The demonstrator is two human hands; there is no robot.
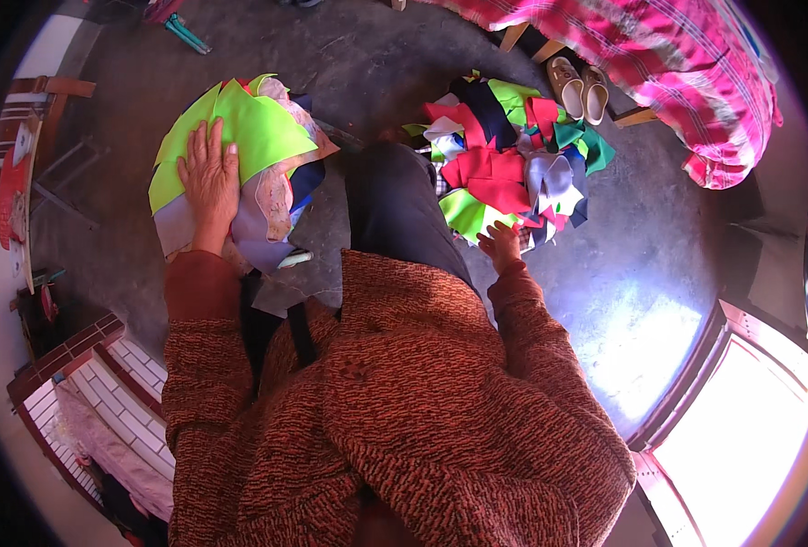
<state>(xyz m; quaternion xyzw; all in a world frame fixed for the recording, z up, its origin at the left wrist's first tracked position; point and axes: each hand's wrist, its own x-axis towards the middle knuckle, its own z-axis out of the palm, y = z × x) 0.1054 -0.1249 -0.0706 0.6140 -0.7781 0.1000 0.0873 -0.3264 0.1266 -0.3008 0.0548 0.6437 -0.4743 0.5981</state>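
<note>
My left hand (209,178) lies flat, fingers stretched, on lime-green fabric pieces (262,132) that top a rounded heap at the left. Grey-lilac cloth (253,219), a pink patterned piece (276,196) and dark blue cloth show along the heap's near and right sides. At the right, my right hand (501,246) is at the near edge of a second pile of fabric scraps, its fingers partly spread. Beside its fingertips is a lime-green scrap (468,214); whether they touch it I cannot tell. Red scraps (495,180) cover that pile's middle, with green, white and navy pieces around them.
My dark-trousered leg (399,201) extends between the two piles. Beyond the right pile, a pair of clogs (580,89) stands by a bed with a pink plaid cover (641,64). A wooden chair (57,89) is at the far left. Sunlight falls on the grey floor (636,342) at the right.
</note>
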